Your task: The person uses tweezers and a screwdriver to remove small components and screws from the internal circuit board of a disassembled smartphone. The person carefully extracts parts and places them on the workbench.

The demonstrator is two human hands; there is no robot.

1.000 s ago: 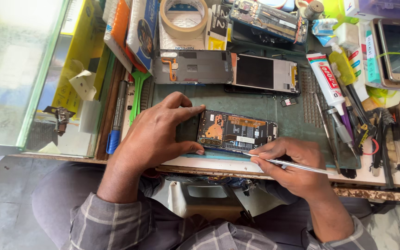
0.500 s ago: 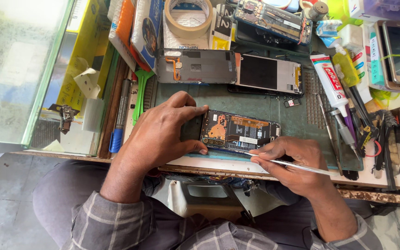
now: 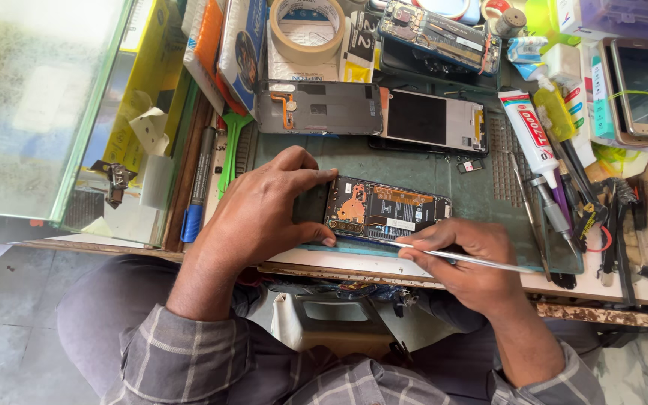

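While we work, phone: opened phone (image 3: 384,210) lies mid-bench (image 3: 444,264).
Left hand (image 3: 264,217): clamps its nine-o'clock end.
Right hand (image 3: 466,255): pinches metal tweezers (image 3: 459,258); keep tip shallow at six o'clock edge.

Reaching up from the lower left of the frame, left forearm bare below a rolled plaid sleeve. Left hand (image 3: 264,206) lying palm down near the centre, thumb stretching along the top, forefinger curling underneath, pinching and steadying. Coming in from the lower right, right forearm angling up and leftward, wrist bending slightly. Right hand (image 3: 465,259) sitting just right of centre, fingers (image 3: 427,241) bunching close together in a pen-like grip, knuckles facing up. Both hands working near each other, not touching, across the middle of the frame.
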